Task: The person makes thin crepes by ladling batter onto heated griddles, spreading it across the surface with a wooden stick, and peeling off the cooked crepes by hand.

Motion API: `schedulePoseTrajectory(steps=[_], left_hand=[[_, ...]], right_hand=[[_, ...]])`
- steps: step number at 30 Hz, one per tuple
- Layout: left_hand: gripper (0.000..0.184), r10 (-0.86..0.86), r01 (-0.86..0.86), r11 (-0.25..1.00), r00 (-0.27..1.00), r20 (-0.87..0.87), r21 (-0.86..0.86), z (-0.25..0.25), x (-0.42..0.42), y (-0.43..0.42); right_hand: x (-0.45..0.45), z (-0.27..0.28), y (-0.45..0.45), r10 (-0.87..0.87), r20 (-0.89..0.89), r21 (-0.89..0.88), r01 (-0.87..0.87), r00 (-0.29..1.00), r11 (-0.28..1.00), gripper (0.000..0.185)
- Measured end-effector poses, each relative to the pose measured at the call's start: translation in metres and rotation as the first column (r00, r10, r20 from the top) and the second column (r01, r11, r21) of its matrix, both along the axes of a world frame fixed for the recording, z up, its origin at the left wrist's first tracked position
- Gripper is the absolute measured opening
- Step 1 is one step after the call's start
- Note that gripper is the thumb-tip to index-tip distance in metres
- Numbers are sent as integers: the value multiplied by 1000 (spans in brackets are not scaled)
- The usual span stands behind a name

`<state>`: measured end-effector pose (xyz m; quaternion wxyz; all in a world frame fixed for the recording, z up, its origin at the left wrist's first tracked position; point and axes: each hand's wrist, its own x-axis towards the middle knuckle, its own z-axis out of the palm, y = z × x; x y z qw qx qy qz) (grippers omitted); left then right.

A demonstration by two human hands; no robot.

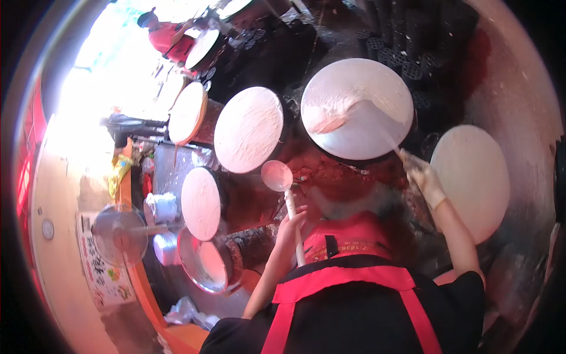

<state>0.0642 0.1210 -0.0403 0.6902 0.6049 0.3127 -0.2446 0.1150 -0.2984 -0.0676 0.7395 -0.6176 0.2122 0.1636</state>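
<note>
My left hand [292, 223] is wrapped round the pale handle of a ladle [277, 176], whose bowl holds pinkish-white batter. To the right, my right hand [425, 180], apparently gloved, is closed on the handle of a motion-blurred spreading tool [377, 127]. The tool's blade lies over a large round griddle [354, 147], where batter [330, 118] is partly spread in a curved smear. Left of that griddle, a second round griddle [249, 130] bears a pale, textured layer. A red apron [348, 239] covers my front.
More round griddles stand at the left [201, 203], far left [188, 112] and right [471, 183]. A metal pot of batter [212, 262] sits at lower left, near white stacks [162, 207] and a fan [120, 236]. A person in red [168, 38] stands at upper left.
</note>
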Motion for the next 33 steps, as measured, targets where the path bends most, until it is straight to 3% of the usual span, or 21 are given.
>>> schedulePoseTrajectory(steps=[2,6,9,10,11,13,14,15,16,17,18,19,21,22,23,25,27,28,29,31,33], left_hand=[[33,-65,65,998,998,0,10,14,10,-1],[33,-238,238,971,969,68,8,0,28,35],[32,-322,327,944,940,112,-29,-21,35,76],[30,-343,349,937,933,111,-36,-26,35,90],[29,-363,369,928,925,110,-43,-32,35,105],[28,-380,385,923,919,106,-26,-46,32,138],[28,-390,391,920,916,99,7,-53,29,155],[28,-387,390,921,917,100,-7,-54,24,172],[29,-359,363,931,929,85,-28,-50,18,188],[30,-332,336,941,941,71,-49,-42,11,201],[29,-286,289,956,957,56,-50,-35,3,213],[30,-271,277,959,959,87,-61,-36,-6,230],[28,-180,183,983,971,157,-4,-22,-23,245],[28,-173,170,985,972,160,27,-19,-29,255],[28,-165,157,986,973,159,61,-16,-35,265],[28,-146,131,988,970,193,85,-7,-42,276],[27,-96,84,993,983,154,84,-17,-50,288],[27,-92,81,993,985,145,80,-20,-53,290],[26,-84,77,996,986,144,53,-22,-53,290],[25,-76,74,997,986,150,16,-23,-52,285],[27,-102,109,991,991,82,-83,-20,-49,278]], right_hand=[[2,1,32,-332,-34,24,333,943,943,42],[-65,4,56,58,2,30,-58,998,998,43],[-164,-23,69,-69,-75,115,77,995,990,42],[-194,-32,79,-128,-17,131,129,992,983,40],[-221,-73,87,-203,-7,139,201,979,970,42],[-224,-104,144,-450,-74,571,408,890,712,50],[-195,-112,179,-397,43,797,208,917,567,51],[-156,-114,221,-408,206,679,170,890,714,50],[-108,-58,281,-560,80,452,471,825,757,48],[-62,-46,315,-556,60,352,504,829,789,46],[-19,-48,345,-602,40,412,536,798,737,38],[25,-70,369,-596,185,374,505,781,778,32],[120,-96,411,-543,374,55,567,752,822,34],[145,-71,427,-550,337,77,560,764,825,35],[172,-71,441,-619,244,185,591,747,786,36],[211,-107,453,-679,122,38,680,724,732,34],[207,-140,464,-711,381,-180,802,591,570,27],[184,-145,467,-743,235,-29,769,627,639,25],[168,-177,463,-703,282,-20,737,653,676,27],[86,-87,460,-696,-3,268,671,718,691,30],[41,-85,436,-700,65,288,659,711,695,30]])
